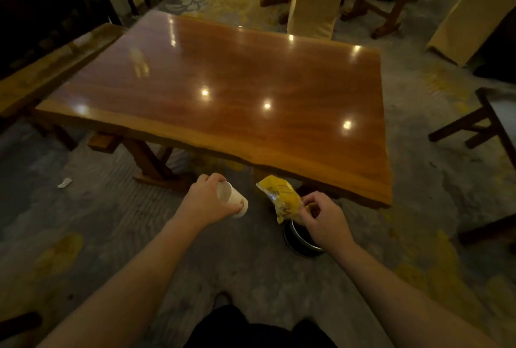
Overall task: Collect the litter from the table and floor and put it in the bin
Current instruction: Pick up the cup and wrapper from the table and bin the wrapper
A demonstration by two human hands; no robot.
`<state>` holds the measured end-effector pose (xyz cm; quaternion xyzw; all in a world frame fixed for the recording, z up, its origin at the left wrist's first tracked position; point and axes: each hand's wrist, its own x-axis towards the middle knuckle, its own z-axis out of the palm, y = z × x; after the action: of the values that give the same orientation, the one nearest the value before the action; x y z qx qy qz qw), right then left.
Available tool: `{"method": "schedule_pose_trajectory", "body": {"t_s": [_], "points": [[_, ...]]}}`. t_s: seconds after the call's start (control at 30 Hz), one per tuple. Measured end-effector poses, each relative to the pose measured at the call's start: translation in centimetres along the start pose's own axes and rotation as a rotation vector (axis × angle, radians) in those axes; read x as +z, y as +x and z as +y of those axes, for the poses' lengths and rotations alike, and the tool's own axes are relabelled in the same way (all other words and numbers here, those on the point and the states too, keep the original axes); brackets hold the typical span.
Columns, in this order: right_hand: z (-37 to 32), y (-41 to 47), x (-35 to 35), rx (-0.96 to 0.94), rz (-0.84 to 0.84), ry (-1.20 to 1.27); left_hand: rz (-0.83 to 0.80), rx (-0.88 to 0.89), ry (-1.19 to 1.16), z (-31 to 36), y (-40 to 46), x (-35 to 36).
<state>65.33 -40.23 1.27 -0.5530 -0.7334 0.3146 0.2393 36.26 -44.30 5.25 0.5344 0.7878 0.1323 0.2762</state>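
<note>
The right hand [324,222] pinches a yellow snack wrapper [282,197] above the bin [300,247]; the left hand [209,199] grips a white paper cup [233,199]. Centre each over the opening before releasing.

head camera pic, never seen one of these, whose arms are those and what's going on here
This picture comes from a camera worn on a person's head, looking forward and down, so the two bare arms are the wearer's own. The left hand holds a white paper cup. The right hand pinches a yellow snack wrapper just above a dark round bin that stands on the carpet. In front is a glossy wooden table; the bright spots on it are lamp reflections, and no litter shows on its top. A small white scrap lies on the floor to the left.
</note>
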Motion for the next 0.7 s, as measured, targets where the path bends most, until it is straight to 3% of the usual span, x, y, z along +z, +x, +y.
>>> {"method": "schedule_pose_trajectory", "body": {"t_s": [0.33,0.7], "points": [[13.7,-4.1,-7.0,0.291,0.069,0.164,-0.162,-0.103,-0.059,10.4,-2.0,13.1],[27.7,-4.6,-3.1,0.632,0.136,0.205,-0.295,-0.149,-0.006,9.8,5.9,27.1]]}}
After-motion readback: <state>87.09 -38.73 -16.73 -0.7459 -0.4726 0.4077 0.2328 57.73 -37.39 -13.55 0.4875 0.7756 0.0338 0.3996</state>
